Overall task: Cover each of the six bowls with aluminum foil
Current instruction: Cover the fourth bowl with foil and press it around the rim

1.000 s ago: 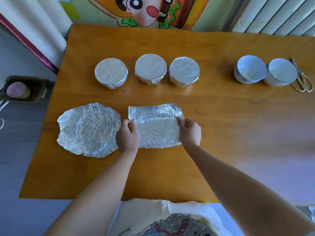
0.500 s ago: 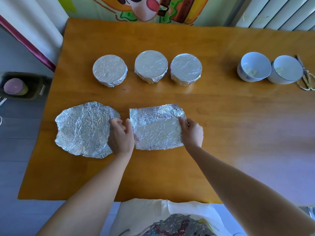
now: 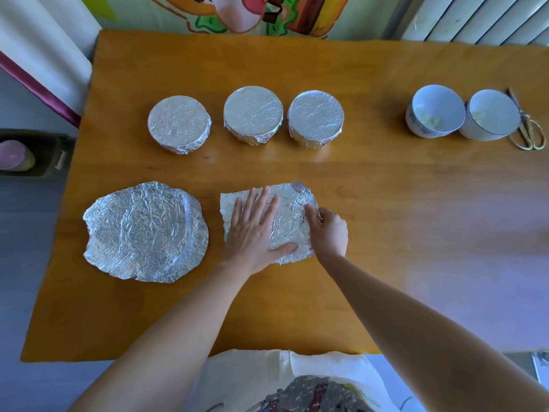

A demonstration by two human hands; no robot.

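Note:
Three foil-covered bowls stand in a row on the wooden table: one at left [image 3: 179, 124], one in the middle [image 3: 252, 113], one at right [image 3: 315, 118]. Two uncovered white bowls [image 3: 435, 114] [image 3: 490, 115] sit at the far right. A rectangular foil sheet [image 3: 289, 224] lies in front of me. My left hand [image 3: 254, 230] lies flat on it, fingers spread. My right hand [image 3: 328, 230] pinches the sheet's right edge. A larger rounded foil sheet [image 3: 145, 231] lies to the left.
Gold scissors [image 3: 528, 130] lie beside the rightmost bowl, near the table's right side. The table [image 3: 386, 221] ends close to my body. A dark bin [image 3: 32, 153] with a purple item stands on the floor at left.
My left hand moved from the sheet's left edge onto its top and now presses flat. My right hand stays at the right edge. The camera tilted slightly.

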